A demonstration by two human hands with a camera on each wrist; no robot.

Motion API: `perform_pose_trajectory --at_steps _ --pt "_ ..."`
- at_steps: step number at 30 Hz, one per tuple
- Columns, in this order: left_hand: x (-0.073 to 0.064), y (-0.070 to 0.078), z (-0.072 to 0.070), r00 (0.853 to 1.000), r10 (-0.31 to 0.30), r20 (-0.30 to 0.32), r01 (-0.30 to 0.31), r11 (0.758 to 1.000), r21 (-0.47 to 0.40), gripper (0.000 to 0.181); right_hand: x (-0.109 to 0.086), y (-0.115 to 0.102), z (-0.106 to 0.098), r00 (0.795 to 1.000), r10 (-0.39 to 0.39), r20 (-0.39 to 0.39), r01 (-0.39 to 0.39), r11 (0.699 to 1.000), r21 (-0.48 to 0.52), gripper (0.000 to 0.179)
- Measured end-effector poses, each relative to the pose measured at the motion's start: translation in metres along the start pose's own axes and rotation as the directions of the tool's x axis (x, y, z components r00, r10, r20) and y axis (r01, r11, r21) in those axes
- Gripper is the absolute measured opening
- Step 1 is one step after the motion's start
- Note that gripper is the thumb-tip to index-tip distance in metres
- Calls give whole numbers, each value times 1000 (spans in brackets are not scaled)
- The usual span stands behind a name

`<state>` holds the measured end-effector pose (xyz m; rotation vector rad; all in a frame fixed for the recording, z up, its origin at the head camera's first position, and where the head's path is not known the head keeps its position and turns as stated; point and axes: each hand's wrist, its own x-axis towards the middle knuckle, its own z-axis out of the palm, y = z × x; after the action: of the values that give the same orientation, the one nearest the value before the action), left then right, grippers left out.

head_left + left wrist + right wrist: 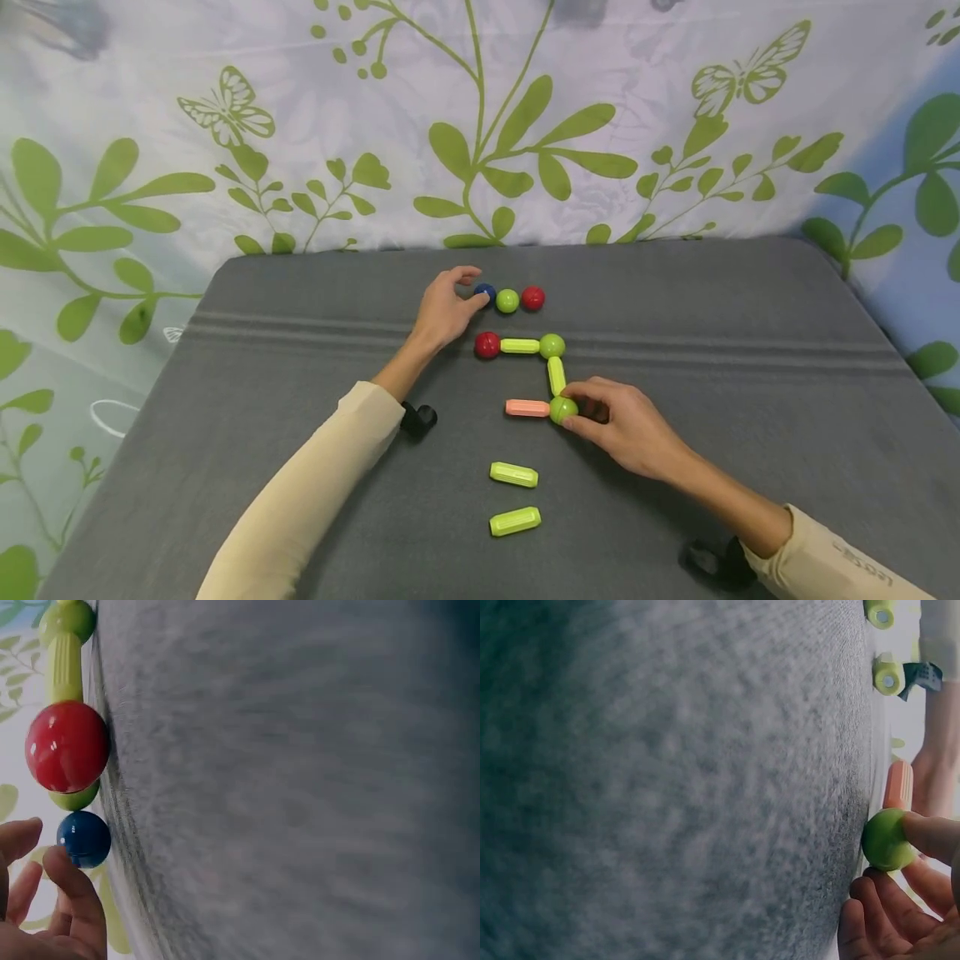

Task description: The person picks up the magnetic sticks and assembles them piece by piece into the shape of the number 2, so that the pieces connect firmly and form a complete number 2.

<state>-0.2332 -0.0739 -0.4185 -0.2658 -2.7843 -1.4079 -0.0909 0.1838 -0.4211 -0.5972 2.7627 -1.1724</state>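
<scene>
My right hand (pixel 633 425) pinches a green ball (pixel 564 410) between thumb and fingers. An orange rod (pixel 527 407) joins that ball on its left, and a yellow-green rod (pixel 556 377) runs from it up to another green ball (pixel 552 346). From there a second yellow-green rod (pixel 520 346) leads left to a red ball (pixel 487 344). Farther back, my left hand (pixel 444 308) is at a blue ball (pixel 84 840), fingers spread and one digit overlapping its edge in the left wrist view; contact is hard to tell.
Beside the blue ball lie a loose green ball (pixel 507 301) and a red one (pixel 533 297). Two loose yellow-green rods (pixel 513 474) lie toward the front of the grey table (pixel 637 533). A leaf-patterned cloth (pixel 337 108) hangs behind the table.
</scene>
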Motion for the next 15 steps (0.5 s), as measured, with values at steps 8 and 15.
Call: perform_pose_trajectory --at_steps 8,15 --pt "9 -4 4 999 -31 41 23 985 173 44 0 -1 1 1000 -4 1 4 1000 8 26" --pt "8 -8 4 998 -19 63 11 991 134 38 -1 -1 -1 1000 -7 0 7 1000 11 25"
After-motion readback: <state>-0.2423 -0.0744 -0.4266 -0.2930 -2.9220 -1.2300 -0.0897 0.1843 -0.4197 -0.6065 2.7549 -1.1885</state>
